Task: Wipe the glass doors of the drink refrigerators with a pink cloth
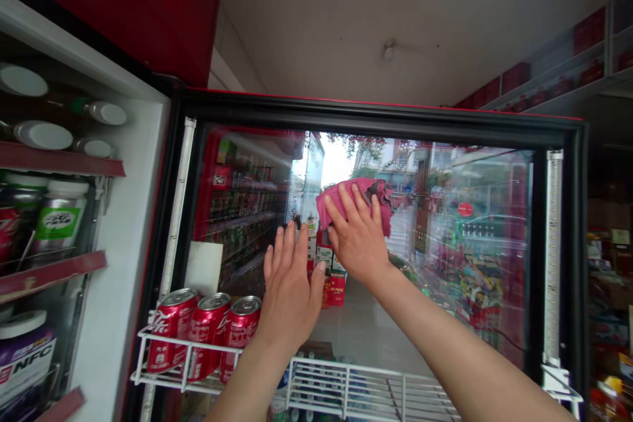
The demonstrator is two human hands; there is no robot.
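Observation:
My right hand (359, 237) presses a folded pink cloth (329, 208) flat against the glass door pane (376, 336), its fingers spread over the cloth. A darker patch shows at the cloth's upper right edge. To the left, my left hand (291, 283) is held up before the same glass with its fingers stretched and nothing in it. Whether its fingertips touch the pane I cannot tell. Red soda cans (168, 330) stand in the white wire door rack (346, 379), just left of my left forearm.
On the left, the fridge shelves (49, 277) hold several bottles and jars. The door's black frame (386, 122) runs across above the glass, with light strips (552, 257) at both sides. A small white card (204, 267) sits behind the cans. Stocked shelves (544, 89) line the back right.

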